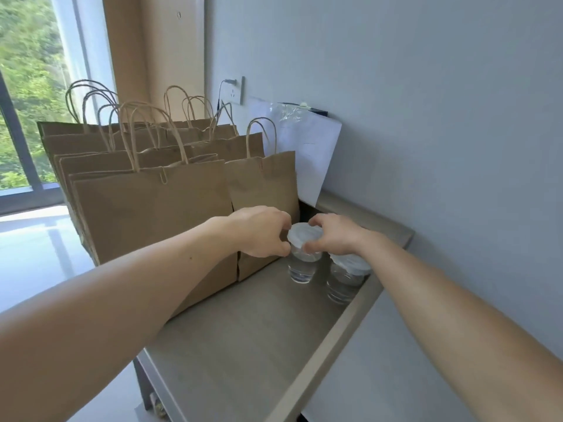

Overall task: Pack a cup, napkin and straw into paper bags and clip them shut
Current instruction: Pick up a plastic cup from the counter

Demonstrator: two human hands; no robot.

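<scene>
A clear plastic cup with a white lid stands on the grey table, near its far right end. My left hand grips the lid's left rim and my right hand grips its right rim. A second lidded clear cup stands just to the right, against the table's raised edge. Several brown paper bags with twisted handles stand in rows to the left; the front one carries a paper clip at its top edge. A smaller brown bag stands right behind the held cup.
The grey table has a raised lip along its right side, next to the wall. White sheets and a clear plastic bag lean on the wall behind the bags. A wall socket with a plug is above. A window lies far left.
</scene>
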